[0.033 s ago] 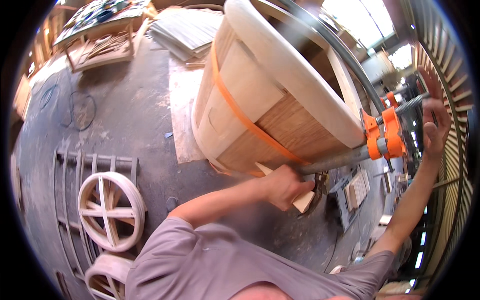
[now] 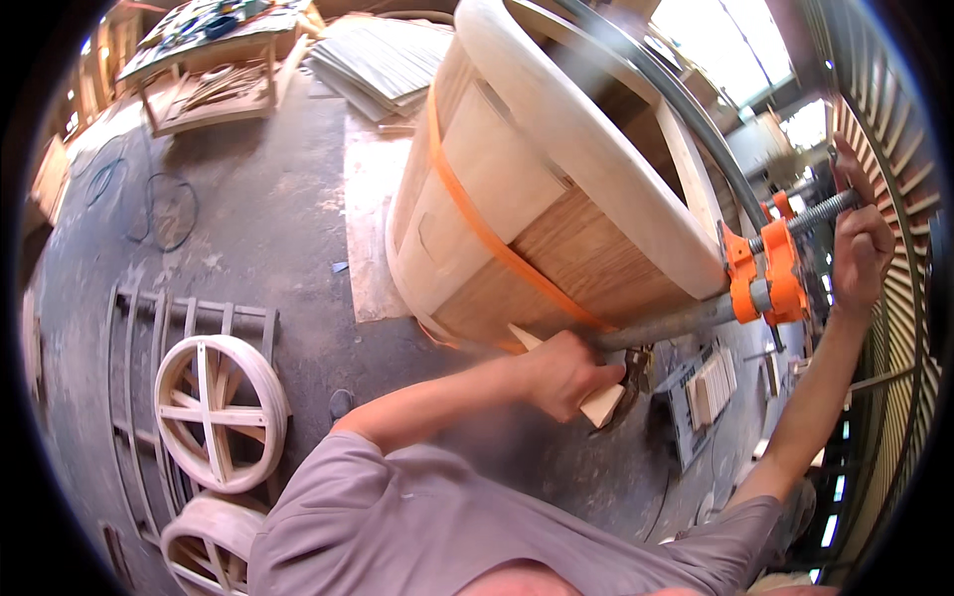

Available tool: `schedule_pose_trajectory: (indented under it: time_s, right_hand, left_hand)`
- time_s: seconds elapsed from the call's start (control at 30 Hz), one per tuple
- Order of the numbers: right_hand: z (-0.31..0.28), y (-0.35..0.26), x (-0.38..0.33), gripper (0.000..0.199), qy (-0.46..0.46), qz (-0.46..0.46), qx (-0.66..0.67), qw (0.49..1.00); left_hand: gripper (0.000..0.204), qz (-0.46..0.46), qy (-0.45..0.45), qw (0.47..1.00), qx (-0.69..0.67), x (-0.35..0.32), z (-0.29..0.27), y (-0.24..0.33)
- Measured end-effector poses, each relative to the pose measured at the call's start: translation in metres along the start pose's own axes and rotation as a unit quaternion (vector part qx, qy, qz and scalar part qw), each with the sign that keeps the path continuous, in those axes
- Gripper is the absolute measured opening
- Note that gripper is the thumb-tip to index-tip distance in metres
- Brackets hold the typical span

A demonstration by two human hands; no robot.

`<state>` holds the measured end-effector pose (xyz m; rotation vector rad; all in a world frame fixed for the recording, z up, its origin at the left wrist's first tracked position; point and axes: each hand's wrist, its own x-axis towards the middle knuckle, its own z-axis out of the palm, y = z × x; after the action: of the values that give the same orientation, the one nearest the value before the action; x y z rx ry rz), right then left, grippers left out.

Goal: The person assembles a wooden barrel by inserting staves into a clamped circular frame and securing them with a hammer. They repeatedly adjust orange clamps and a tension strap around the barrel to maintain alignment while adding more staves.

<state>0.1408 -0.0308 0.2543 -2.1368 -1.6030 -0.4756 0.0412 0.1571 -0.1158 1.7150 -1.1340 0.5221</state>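
A large rounded wooden cabinet-like piece (image 2: 477, 223) stands before me, an orange strap (image 2: 465, 204) bound around its side. Steel pipes of orange-headed pipe clamps (image 2: 765, 273) run along its lower edge and across its upper opening. My left hand (image 2: 574, 375) is closed around a pale, tapered wood strip (image 2: 601, 405) beside the lower pipe. At the outer end of the clamp screw (image 2: 820, 211), my right hand (image 2: 863, 253) has its fingers bent around the handle, with one finger reaching up along it. Part of that grip is hidden.
White wheel-shaped wooden frames (image 2: 221, 412) lie at left on a slatted metal rack (image 2: 134, 397). Behind them are a cable (image 2: 171, 214), stacked panels (image 2: 373, 62) and a cluttered workbench (image 2: 199, 70). A grey crate (image 2: 681, 417) with wood pieces sits at right, near a ribbed wall (image 2: 909, 298).
The fingers of my right hand have curled in more at the clamp handle, and the hand sits slightly lower. My left hand keeps its hold on the wood strip. The view has shifted slightly.
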Motion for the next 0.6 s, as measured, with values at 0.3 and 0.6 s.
schedule_pose_trajectory:
  time_s: [0.3,0.6]
  right_hand:
    - [0.053,0.014,0.032,0.029,0.233,-0.088,-0.106,0.963]
    - [0.059,-0.033,0.01,0.016,0.028,0.147,-0.395,0.907]
  left_hand:
    - [0.025,-0.08,-0.046,0.992,0.085,-0.005,-0.019,0.021]
    - [0.051,-0.042,-0.08,0.993,0.074,-0.007,-0.008,0.0]
